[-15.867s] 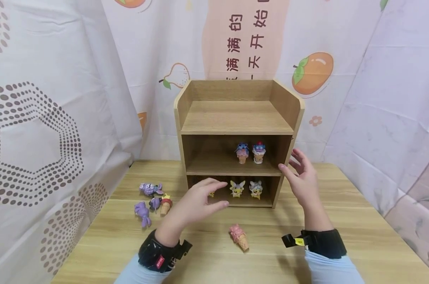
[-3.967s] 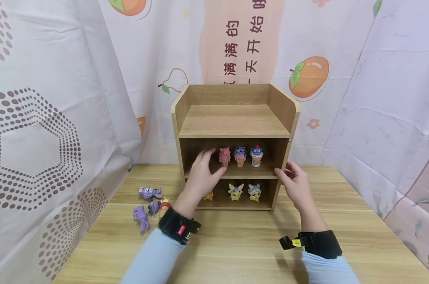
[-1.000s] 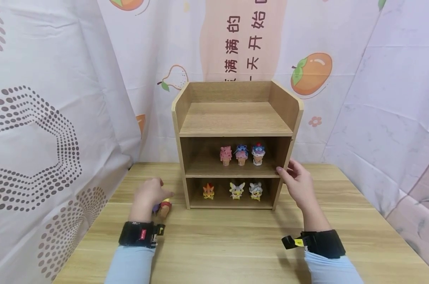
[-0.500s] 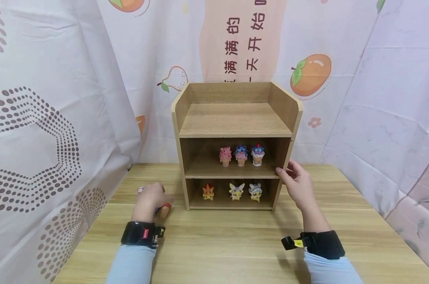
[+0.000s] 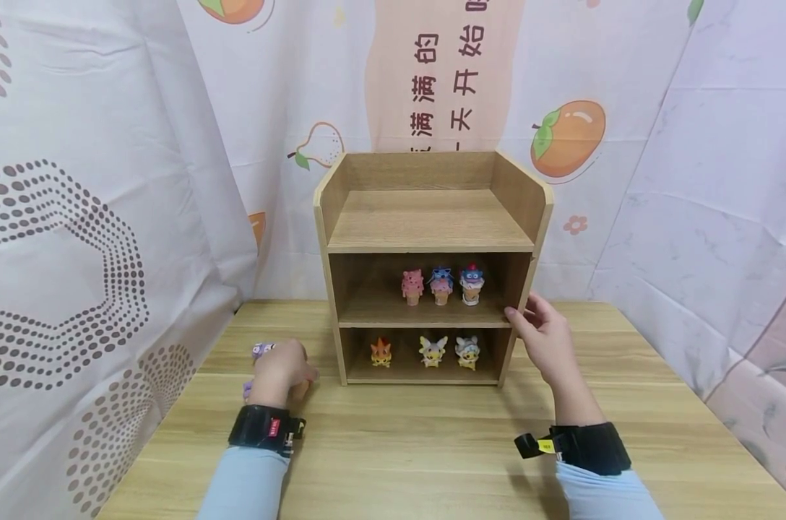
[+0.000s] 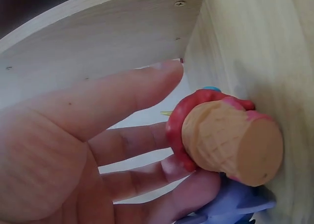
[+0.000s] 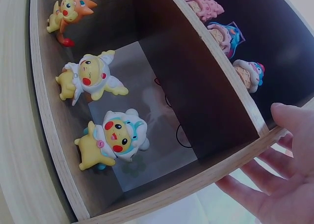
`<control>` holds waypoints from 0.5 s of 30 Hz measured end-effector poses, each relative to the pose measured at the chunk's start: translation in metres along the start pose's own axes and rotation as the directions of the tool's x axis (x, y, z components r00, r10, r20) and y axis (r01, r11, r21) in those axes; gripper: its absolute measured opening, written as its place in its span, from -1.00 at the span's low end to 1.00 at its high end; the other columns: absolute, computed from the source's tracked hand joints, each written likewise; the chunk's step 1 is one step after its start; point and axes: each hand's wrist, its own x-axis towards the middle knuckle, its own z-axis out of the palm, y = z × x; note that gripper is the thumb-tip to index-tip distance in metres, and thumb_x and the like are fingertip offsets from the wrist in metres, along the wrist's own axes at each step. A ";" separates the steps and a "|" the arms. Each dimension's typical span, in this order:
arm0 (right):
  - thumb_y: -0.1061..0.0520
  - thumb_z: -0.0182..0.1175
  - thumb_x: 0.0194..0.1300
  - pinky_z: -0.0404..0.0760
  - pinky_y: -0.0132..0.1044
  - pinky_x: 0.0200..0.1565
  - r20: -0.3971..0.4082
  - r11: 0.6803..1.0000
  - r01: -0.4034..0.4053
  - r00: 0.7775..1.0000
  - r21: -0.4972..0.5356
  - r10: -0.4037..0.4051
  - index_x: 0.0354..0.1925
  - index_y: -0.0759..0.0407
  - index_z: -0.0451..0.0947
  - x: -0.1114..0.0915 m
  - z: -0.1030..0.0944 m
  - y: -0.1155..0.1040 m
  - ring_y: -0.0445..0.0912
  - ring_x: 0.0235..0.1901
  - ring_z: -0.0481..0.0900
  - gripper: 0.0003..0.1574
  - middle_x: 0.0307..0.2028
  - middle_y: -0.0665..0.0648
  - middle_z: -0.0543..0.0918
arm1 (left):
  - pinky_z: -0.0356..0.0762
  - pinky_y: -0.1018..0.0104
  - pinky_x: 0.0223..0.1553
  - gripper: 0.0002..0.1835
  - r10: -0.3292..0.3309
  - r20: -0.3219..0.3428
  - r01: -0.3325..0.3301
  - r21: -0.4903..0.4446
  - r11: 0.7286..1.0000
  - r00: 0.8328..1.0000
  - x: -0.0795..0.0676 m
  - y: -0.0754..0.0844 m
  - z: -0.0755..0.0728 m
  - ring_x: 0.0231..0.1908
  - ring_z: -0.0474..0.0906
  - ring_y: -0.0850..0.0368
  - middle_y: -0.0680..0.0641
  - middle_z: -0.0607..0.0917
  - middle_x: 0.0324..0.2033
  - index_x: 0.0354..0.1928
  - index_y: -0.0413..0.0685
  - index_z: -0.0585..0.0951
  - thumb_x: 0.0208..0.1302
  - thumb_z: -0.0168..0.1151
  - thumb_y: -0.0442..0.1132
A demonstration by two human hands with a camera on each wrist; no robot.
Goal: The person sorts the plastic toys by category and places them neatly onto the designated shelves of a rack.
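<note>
My left hand [image 5: 281,372] is low over the table, left of the small wooden shelf [image 5: 432,219]. In the left wrist view, its fingers reach behind a toy ice-cream cone [image 6: 221,141] with a red rim, lying on its side. The fingertips touch the rim; the thumb is raised clear of it. A purple figurine [image 6: 234,203] lies under the cone, partly hidden. On the shelf's right side panel, my right hand [image 5: 544,336] holds the edge, thumb at the front and fingers along the outside.
Pink [image 5: 412,287], blue-topped [image 5: 441,286] and red-capped [image 5: 472,284] cone figurines stand on the middle shelf. Orange [image 5: 381,352], winged [image 5: 433,352] and grey-hooded [image 5: 467,352] yellow figurines stand on the bottom one. Another purple figurine [image 5: 261,349] lies beyond my left hand. Patterned cloth [image 5: 289,87] hangs behind.
The pink cone went from the table to the middle shelf earlier. My left hand then moved left to the loose figurines and has since shifted slightly right. The right hand stays on the side panel.
</note>
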 end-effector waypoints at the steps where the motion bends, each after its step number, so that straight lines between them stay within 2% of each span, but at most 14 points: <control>1: -0.01 0.25 0.48 0.62 -0.53 -0.17 0.001 1.000 -0.001 1.000 -0.001 0.001 0.43 0.19 0.39 0.000 0.000 0.000 0.25 0.22 0.52 -0.33 0.23 0.34 0.56 | 0.58 -0.14 -0.27 -0.64 0.001 0.004 -0.001 0.001 1.000 1.000 0.000 0.000 0.000 -0.37 0.60 -0.06 -0.10 0.71 -0.35 -0.25 -0.15 0.68 0.02 0.54 -0.06; 5: -0.01 0.24 0.49 0.61 -0.54 -0.16 0.003 1.000 -0.007 1.000 -0.006 0.007 0.43 0.21 0.39 0.000 0.000 0.000 0.25 0.24 0.51 -0.33 0.23 0.34 0.55 | 0.60 -0.07 -0.34 -0.70 0.001 0.020 -0.001 -0.003 1.000 1.000 -0.002 0.002 0.001 -0.47 0.61 0.00 -0.03 0.70 -0.54 -0.33 -0.14 0.69 0.01 0.54 -0.10; 10: 0.00 0.24 0.49 0.62 -0.53 -0.16 0.005 1.000 -0.012 1.000 0.000 0.012 0.43 0.21 0.39 0.001 0.000 0.001 0.24 0.24 0.50 -0.33 0.23 0.34 0.55 | 0.57 0.07 -0.43 -0.77 0.005 0.048 -0.005 0.001 1.000 0.999 -0.003 0.003 0.004 -0.62 0.61 0.06 -0.01 0.64 -0.77 -0.57 -0.11 0.69 0.02 0.52 -0.14; 15: 0.02 0.23 0.49 0.62 -0.53 -0.17 0.006 1.000 -0.010 1.000 0.000 0.010 0.43 0.22 0.38 0.001 0.000 0.002 0.25 0.24 0.50 -0.34 0.23 0.35 0.55 | 0.58 0.10 -0.45 -0.73 0.009 0.042 -0.009 0.010 1.000 0.999 -0.002 0.004 0.007 -0.65 0.60 0.07 -0.01 0.60 -0.82 -0.67 -0.13 0.67 0.00 0.53 -0.16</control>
